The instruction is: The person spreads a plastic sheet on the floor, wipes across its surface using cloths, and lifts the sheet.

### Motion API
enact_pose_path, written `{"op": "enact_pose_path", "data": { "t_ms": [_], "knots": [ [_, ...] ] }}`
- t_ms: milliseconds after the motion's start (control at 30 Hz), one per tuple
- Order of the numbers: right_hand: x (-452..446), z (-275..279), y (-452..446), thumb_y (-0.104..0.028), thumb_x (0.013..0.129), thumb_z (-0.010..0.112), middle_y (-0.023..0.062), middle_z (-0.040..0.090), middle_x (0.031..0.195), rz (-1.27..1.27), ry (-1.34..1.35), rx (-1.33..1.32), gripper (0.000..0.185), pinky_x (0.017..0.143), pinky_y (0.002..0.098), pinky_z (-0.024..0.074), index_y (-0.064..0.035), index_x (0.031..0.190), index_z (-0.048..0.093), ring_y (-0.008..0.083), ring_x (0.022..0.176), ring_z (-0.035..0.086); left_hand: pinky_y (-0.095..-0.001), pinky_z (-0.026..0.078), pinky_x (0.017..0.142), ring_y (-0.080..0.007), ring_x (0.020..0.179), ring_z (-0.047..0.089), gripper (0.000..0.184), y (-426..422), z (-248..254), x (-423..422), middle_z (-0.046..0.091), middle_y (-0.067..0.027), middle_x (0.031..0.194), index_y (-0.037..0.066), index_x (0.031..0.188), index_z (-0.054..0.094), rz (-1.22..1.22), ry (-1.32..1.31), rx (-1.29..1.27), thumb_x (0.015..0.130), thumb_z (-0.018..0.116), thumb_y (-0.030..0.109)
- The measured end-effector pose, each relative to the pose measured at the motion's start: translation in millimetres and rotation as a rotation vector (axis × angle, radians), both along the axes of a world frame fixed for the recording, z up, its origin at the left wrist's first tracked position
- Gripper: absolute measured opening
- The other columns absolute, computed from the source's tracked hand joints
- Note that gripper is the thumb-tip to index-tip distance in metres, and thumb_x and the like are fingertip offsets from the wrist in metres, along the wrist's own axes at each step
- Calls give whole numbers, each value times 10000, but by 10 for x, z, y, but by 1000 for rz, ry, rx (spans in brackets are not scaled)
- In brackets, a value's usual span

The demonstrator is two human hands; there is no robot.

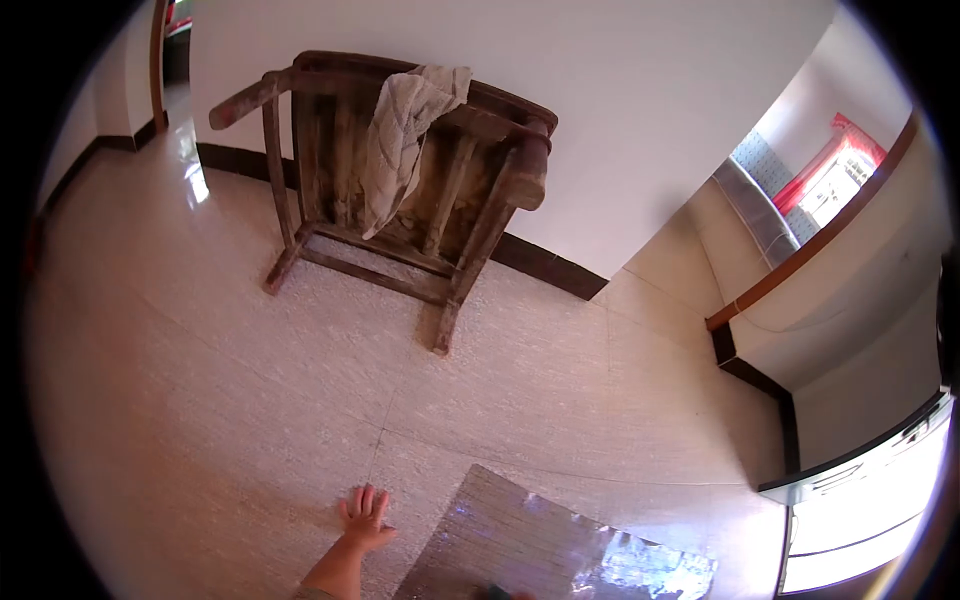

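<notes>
My left hand [366,520] rests palm down on the pale speckled floor with its fingers spread, holding nothing. Just right of it lies a glossy rectangular panel [500,520] with a dark wood-grain look, shining with window light. At the bottom edge, a small dark object [494,593] shows over the panel. A sliver of my right hand [522,596] seems to be beside it, but its fingers are hidden. Farther off, a worn dark wooden chair [460,270] is tipped over, underside towards me. A greyish-beige cloth [395,150] hangs over its upper edge.
Behind the chair stands a white wall [640,120] with a dark skirting board [550,268]. A doorway at right opens on a room with a red curtain [815,175]. A white cabinet with a dark-edged top [860,490] is at lower right.
</notes>
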State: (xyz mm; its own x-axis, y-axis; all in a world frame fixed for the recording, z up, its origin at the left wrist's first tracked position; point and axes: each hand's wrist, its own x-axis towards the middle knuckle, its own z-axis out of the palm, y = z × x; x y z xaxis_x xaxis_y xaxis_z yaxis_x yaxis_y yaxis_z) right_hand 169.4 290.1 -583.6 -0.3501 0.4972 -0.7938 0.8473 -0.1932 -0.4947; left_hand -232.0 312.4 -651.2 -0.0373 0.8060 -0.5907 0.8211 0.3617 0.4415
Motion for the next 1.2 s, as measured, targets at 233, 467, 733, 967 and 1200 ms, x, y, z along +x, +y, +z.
{"op": "enact_pose_path", "data": {
  "t_ms": [233,467,733,967,1200],
  "knots": [
    [-1133,1819,1876,-98,842,590,165,596,987,65,424,882,171,777,376,456,-21,995,593,324,927,571,-590,-65,1048,-273,1402,-53,889,-21,-31,19,32,-87,1526,226,1448,172,77,-54,113,744,626,522],
    [-2267,3996,3062,-112,940,462,107,521,1172,-476,1246,621,400,894,354,449,24,1307,378,202,1026,541,-583,-76,1048,-273,1403,-38,868,-76,-165,11,60,-84,1523,230,1440,197,97,-75,187,746,637,510],
    [-2961,4605,4626,-3,907,410,130,527,1157,-292,1505,652,307,951,389,438,8,1213,439,254,1061,541,-590,-79,1043,-273,1404,-8,866,-104,-249,18,110,-88,1517,230,1434,220,106,-52,241,732,649,502],
    [-3224,4338,4892,-147,923,500,122,589,1004,11,771,947,313,822,301,466,35,1178,486,201,944,570,-598,-50,1045,-274,1402,16,832,-95,-202,51,129,-86,1510,226,1418,256,98,-20,273,736,651,492],
    [-3430,4283,4842,-209,841,613,100,639,925,283,425,1150,288,791,301,452,-16,1055,616,200,877,590,-614,-50,1028,-293,1399,-27,833,-96,-141,28,66,-112,1519,206,1436,204,67,-50,232,770,623,476]
  ]
}}
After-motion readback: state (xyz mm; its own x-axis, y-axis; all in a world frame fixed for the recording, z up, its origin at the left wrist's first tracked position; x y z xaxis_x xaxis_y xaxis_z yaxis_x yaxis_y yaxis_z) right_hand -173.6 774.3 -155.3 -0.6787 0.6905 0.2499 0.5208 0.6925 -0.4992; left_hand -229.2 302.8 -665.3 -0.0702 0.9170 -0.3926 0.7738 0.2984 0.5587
